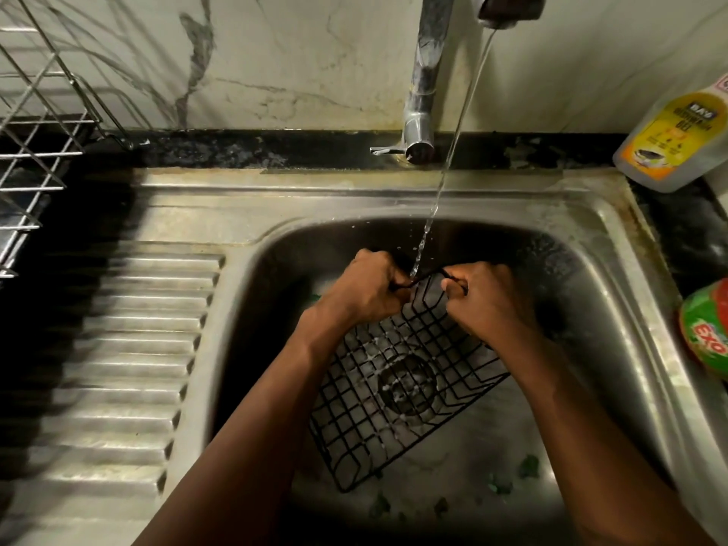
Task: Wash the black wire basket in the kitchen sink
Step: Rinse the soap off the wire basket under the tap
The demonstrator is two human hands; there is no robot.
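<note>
The black wire basket (394, 392) is tilted inside the steel sink (614, 269), its grid flecked with white suds, over the drain. My left hand (364, 287) and my right hand (488, 299) both grip its upper rim, close together. A thin stream of water (453, 151) falls from the tap (423, 72) onto the rim between my hands.
A ribbed draining board (130, 348) lies left of the basin, with a metal dish rack (35, 132) behind it. A dishwash gel bottle (673, 135) and a green scrub pack (707, 329) sit on the right counter. Green scraps (528, 466) lie on the sink floor.
</note>
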